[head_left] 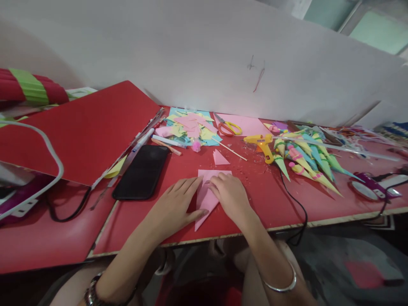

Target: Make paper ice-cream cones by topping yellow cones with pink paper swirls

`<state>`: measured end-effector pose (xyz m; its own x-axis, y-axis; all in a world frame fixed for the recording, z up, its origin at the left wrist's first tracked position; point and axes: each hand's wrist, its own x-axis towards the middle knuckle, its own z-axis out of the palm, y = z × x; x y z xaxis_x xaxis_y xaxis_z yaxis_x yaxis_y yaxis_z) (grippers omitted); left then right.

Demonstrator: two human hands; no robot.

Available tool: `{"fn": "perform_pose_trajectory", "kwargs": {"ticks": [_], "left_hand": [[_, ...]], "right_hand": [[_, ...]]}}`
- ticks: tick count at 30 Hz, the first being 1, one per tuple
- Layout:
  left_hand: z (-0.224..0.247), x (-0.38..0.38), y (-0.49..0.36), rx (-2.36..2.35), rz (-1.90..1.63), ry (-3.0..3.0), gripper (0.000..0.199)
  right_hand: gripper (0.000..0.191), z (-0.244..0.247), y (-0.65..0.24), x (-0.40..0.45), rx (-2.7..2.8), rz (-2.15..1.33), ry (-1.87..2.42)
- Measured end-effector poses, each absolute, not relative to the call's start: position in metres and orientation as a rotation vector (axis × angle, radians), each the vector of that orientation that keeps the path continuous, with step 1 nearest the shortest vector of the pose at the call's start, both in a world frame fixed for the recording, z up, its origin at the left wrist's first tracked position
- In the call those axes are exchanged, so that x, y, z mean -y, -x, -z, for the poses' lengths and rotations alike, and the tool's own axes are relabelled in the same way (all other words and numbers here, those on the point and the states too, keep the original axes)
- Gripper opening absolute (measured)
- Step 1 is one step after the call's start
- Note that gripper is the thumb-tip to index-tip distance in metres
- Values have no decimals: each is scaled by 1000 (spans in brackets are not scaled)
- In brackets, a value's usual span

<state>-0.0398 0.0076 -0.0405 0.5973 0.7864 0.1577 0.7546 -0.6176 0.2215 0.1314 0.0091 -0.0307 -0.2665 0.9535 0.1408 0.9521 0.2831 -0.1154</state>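
A folded sheet of pink paper lies on the red table in front of me, its lower end tapering to a point. My left hand rests flat along the paper's left side, fingers stretched out and the thumb across its lower part. On the right side, my right hand has its fingers curled together, gripping and pressing the paper's folded edge. Just beyond both hands sits a small pink folded paper triangle. A pink pompom and a thin wooden stick lie farther back.
Left of my hands lies a black phone, near pens and a red board. Paper scraps and scissors are at the back. Rightward lie a yellow glue gun, its black cord and several paper cones.
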Motion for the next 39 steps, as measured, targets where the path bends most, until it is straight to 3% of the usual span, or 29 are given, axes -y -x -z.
{"fn": "perform_pose_trajectory", "kwargs": {"ticks": [39], "left_hand": [[38,-4,47,-1309,-253,-2660,71]], "right_hand": [[15,32,-122,-7,2330,143,1931]]}}
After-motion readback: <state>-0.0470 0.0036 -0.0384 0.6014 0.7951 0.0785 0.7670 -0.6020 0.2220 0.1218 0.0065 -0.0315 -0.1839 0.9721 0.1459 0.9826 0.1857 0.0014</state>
